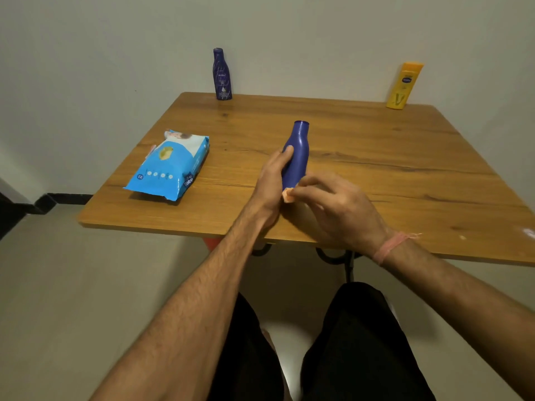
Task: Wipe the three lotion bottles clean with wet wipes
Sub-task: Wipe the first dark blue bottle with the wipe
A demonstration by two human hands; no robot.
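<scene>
My left hand (270,183) grips a plain blue lotion bottle (298,151) around its lower body, tilted over the middle of the wooden table (376,157). Against the bottle's base my right hand (333,206) pinches a small wet wipe (288,195); most of the wipe is hidden by the fingers. A dark blue labelled lotion bottle (221,74) stands upright at the table's far left edge. A yellow lotion bottle (404,85) stands at the far right corner.
A blue pack of wet wipes (170,166) lies flat on the table's left side. The wall runs just behind the far edge. My legs and the table's dark metal base (335,256) show below the near edge.
</scene>
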